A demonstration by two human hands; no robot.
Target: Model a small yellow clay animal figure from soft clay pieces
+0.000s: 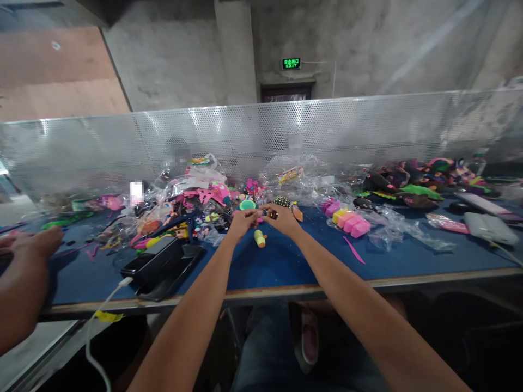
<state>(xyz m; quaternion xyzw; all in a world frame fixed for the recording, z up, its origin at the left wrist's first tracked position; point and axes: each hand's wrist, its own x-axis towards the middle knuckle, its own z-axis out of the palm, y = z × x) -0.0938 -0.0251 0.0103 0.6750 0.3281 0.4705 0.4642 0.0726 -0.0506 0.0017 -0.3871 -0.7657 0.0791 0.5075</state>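
Over the middle of the blue table, my left hand (243, 223) and my right hand (283, 219) meet at the fingertips. Both are closed in a pinch; whatever is between the fingers is too small to make out. Just below them lies a small yellow-green clay figure (259, 238) with an orange end. A round green and teal piece (247, 204) sits right behind my left hand. Behind my right hand is a dark dotted piece (281, 201), partly covered by it, with a brown-orange piece (297, 213) at its side.
Clay blocks in several colours (350, 220) and a pink clay tool (354, 250) lie to the right. At left stand a black power bank with cable (157, 264) and heaped clay pieces (163, 218). Another person's arm (24, 283) reaches in at far left. A perforated metal screen (229, 130) runs behind.
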